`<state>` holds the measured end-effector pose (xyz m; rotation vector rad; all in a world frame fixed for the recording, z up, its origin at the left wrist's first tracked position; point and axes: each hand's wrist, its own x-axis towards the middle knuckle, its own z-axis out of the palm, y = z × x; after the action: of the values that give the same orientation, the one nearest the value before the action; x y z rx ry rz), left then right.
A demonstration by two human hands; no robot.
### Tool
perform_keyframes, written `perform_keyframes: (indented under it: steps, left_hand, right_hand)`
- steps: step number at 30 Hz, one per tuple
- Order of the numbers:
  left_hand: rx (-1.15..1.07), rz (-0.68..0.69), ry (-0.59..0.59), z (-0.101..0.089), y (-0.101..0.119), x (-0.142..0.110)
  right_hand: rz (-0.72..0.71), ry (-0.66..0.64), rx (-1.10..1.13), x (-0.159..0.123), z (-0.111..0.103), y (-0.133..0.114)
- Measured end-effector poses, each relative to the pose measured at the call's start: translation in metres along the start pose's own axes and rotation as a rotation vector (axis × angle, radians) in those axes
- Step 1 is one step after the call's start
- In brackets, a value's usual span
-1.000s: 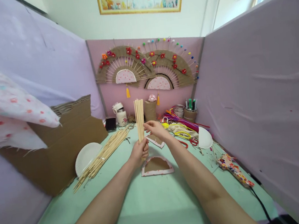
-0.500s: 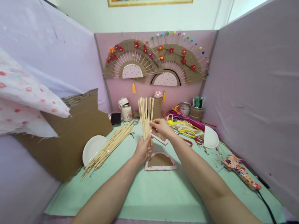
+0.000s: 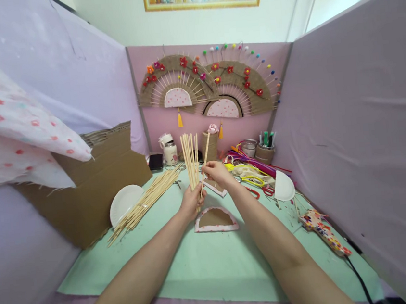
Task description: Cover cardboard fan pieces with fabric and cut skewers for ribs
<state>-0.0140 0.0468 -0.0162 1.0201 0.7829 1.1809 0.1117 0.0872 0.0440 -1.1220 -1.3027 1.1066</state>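
Above the half-round cardboard base (image 3: 215, 218), the left hand (image 3: 193, 202) stays clamped on an upright stick bundle (image 3: 191, 160) while the right hand (image 3: 218, 173) fingers pinch one stick (image 3: 205, 161) away; the base bears no sticks, so assembly appears barely begun.

Leaned on cardboard box (image 3: 94, 192): white paper plate (image 3: 125, 210) | lay on green mat (image 3: 208, 267): red scissors (image 3: 265, 190) | hung on back wall: two fans (image 3: 207, 86) | stood near wall: small jar (image 3: 169, 150)

Green table (image 3: 208, 267) bears skewers (image 3: 146, 201), plate (image 3: 125, 209), scissors (image 3: 261, 192).
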Motion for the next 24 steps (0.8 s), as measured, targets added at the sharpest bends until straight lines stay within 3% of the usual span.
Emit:
perform_keyframes:
  steps: [7, 18, 24]
  left_hand:
    - [0.030, -0.006, -0.004, -0.0011, -0.0007, 0.0009]
    - [0.035, 0.021, -0.023, 0.0034, 0.0004, -0.0024]
    - [0.051, 0.041, 0.000, 0.0012, 0.0000, -0.0014]
  right_hand:
    - [0.060, -0.086, 0.106, -0.0005, -0.0009, -0.0027]
    - [0.038, -0.020, 0.042, 0.0015, -0.0021, 0.0031]
    - [-0.008, -0.047, 0.054, 0.0023, -0.0020, 0.0027]
